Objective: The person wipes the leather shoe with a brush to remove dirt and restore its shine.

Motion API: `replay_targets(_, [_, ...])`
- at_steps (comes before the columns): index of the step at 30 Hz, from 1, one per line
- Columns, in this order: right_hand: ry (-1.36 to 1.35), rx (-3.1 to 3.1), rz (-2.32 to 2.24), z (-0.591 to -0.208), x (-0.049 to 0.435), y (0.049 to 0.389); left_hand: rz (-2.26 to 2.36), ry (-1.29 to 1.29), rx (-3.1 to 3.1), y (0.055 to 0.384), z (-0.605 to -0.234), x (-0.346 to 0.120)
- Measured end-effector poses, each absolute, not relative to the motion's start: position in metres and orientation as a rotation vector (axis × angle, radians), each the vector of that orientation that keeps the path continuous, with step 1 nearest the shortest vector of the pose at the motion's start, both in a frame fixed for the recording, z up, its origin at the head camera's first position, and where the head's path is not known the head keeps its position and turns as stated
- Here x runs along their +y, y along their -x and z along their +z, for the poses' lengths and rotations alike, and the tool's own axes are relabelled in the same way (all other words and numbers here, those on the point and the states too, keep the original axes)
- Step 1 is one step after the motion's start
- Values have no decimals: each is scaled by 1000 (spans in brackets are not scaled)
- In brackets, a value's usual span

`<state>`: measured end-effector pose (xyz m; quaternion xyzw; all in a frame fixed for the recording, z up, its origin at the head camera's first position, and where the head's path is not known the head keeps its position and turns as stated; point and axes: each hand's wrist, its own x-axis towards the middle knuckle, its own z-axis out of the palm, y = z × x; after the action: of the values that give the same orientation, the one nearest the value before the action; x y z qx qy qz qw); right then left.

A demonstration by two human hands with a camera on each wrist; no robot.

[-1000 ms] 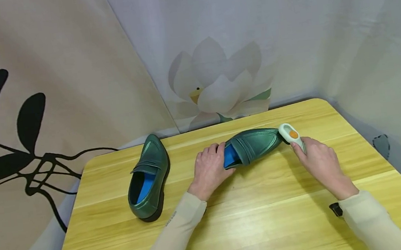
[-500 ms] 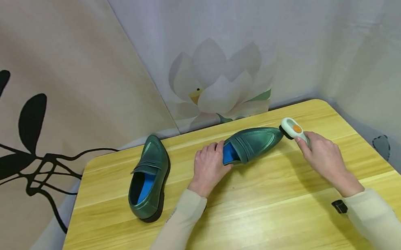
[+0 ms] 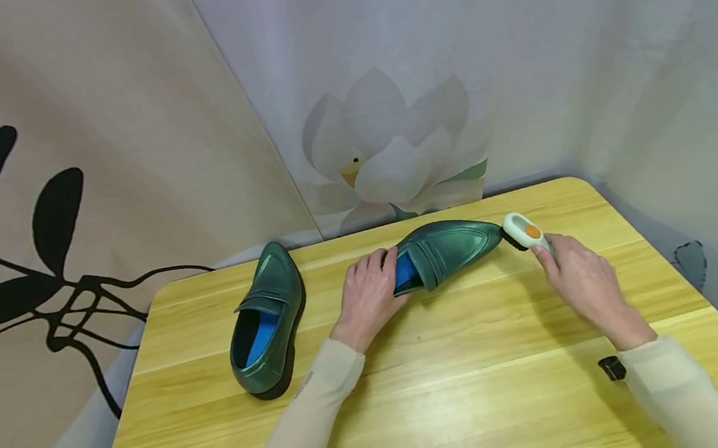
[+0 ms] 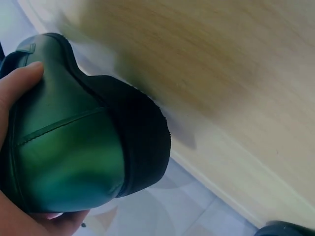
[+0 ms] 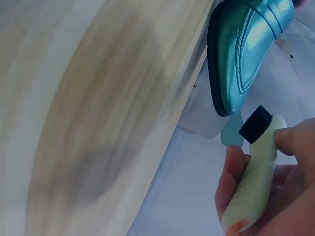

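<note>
My left hand grips a green loafer by its heel end; in the left wrist view the thumb lies on the side of the heel. The loafer is held above the table with its pointed toe to the right, a blue insole showing. Beyond the toe, my right hand holds a white brush with an orange oval and black bristles. In the right wrist view a small gap parts the bristles from the toe. A second green loafer stands on the table to the left.
The wooden table has rounded back corners. A pale curtain printed with leaves and a flower hangs right behind its back edge. More pale cloth hangs along the right side.
The held loafer has risen slightly and shifted a little left with my left hand. My right hand and the brush have moved slightly right since a second ago. The other loafer stays put.
</note>
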<state>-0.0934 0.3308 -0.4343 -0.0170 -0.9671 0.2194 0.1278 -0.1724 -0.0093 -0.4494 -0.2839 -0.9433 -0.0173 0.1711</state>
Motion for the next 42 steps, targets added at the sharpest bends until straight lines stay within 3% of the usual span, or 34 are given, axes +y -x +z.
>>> replay_targets(15, [-82,-2883,522,-426,338,111,-487,921,-2824,154,-437,-28])
replay_targets(28, [-379,-2696,404,-422,262,139,-710,903,-2803,150,-439,-32])
replay_targets(42, [-54,-2880,462,-429,346,97,-699,898,-2754,149,-441,-31])
